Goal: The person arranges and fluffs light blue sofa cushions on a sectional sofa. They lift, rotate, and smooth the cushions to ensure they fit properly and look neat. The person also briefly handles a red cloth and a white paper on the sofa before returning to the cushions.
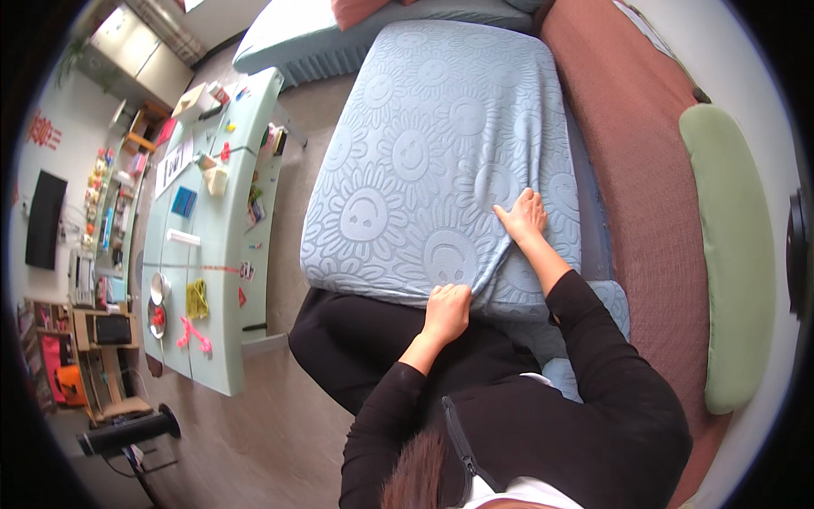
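Note:
A light-blue fitted cover (407, 153) with an embossed smiling-sunflower pattern is stretched over a thick seat cushion before me. My left hand (447, 312) is closed on the cover's near edge, just above my lap. Farther up and to the right, my right hand (524, 215) presses on the cover with its thumb spread and its fingers curled. Whether those fingers pinch the cloth is hidden. Loose folds run up from my right hand, and a diagonal crease runs between both hands. The near side of the cover is bunched beside my left hand.
A glass-topped table (219, 369) with small items stands to my left. On the right is a reddish-brown sofa surface (648, 254) with a long green cushion (731, 267). Another blue-covered seat (318, 38) lies at the far end. A black cylindrical object (130, 432) stands lower left.

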`<state>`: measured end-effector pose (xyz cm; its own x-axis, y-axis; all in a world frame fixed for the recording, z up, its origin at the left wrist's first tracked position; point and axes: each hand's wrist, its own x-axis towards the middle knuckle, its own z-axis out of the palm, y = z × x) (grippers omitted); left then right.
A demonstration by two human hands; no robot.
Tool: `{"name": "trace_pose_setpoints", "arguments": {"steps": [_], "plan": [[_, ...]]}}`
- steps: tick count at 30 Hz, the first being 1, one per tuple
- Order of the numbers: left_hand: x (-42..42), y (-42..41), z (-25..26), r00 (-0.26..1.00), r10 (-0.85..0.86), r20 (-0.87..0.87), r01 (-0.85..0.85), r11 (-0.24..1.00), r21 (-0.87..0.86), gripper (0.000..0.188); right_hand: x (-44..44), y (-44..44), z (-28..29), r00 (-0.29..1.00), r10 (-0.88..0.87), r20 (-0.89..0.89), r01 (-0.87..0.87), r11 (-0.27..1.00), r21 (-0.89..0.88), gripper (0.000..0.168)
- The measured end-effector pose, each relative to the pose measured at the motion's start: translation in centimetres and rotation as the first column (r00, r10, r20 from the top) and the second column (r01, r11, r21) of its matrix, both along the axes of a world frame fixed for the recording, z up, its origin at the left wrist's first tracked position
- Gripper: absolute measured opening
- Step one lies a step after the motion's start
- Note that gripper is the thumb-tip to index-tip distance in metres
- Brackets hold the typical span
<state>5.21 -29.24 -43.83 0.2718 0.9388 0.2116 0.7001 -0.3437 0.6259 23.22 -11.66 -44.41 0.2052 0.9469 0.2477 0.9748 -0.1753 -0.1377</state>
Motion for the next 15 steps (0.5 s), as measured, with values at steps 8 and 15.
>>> {"name": "trace_pose_setpoints", "arguments": {"steps": [8, 15], "plan": [[0.8, 0.5, 0.1, 0.997, -0.077, -0.010, 0.077, 0.997, 0.014, 0.011, 6.0, 1.9, -1.6, 0.943, 0.051, -0.327, -0.130, 0.966, -0.223, 0.035], [1.7, 2.0, -0.3, 0.998, -0.059, -0.037, 0.061, 0.997, 0.055, 0.014, 11.9, -2.5, -1.9, 0.813, 0.057, -0.579, -0.042, 0.998, 0.040, 0.021]]}}
